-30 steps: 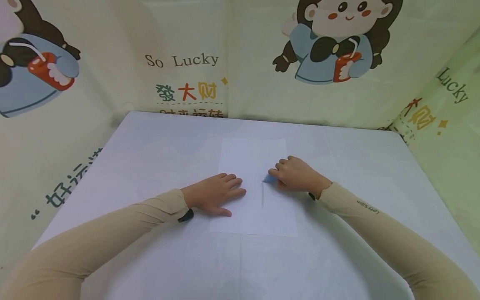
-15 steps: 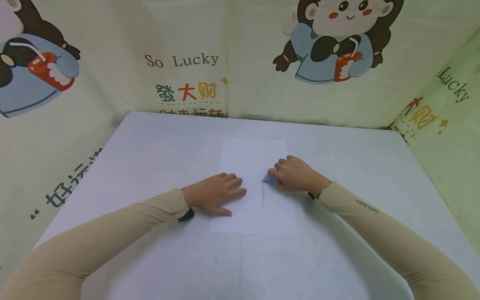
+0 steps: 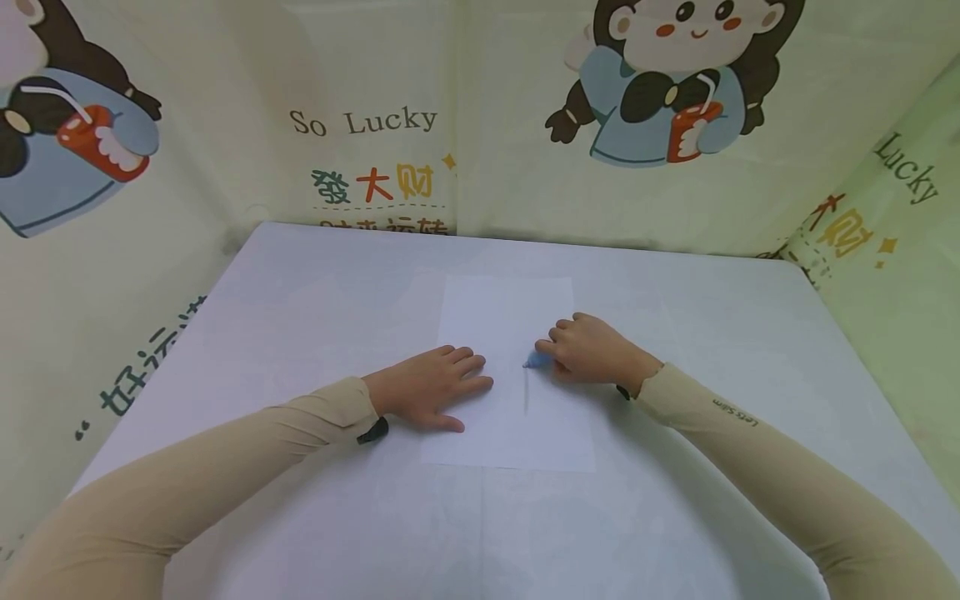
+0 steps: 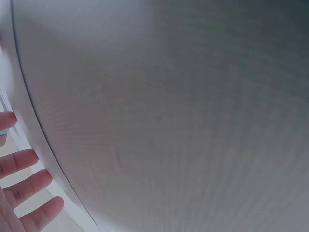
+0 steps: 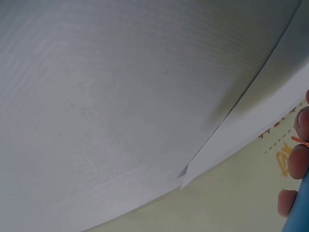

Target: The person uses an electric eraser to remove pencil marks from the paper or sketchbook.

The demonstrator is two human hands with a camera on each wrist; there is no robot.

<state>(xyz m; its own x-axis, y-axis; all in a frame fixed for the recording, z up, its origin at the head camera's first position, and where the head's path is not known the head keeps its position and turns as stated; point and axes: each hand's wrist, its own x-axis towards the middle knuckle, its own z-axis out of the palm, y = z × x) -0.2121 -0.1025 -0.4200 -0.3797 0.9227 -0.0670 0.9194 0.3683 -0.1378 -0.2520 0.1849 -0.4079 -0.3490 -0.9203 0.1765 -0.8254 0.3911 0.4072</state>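
Note:
A white sheet of paper lies in the middle of the white table. My left hand rests on its left side, fingers spread and straight; several of its fingertips show at the lower left of the left wrist view. With curled fingers, my right hand grips a blue object with a narrow tip over the paper's right side. Its smooth blue body shows beside my fingers in the right wrist view; most of it is hidden. From the tip, a thin grey line runs toward me on the sheet.
The white table extends around the paper on all sides. Behind it and at both sides hangs a pale printed curtain with cartoon figures and lettering. A dark band shows at my left wrist.
The tip of the blue object has shifted very slightly toward me along the grey line. My left hand and the paper stay in place.

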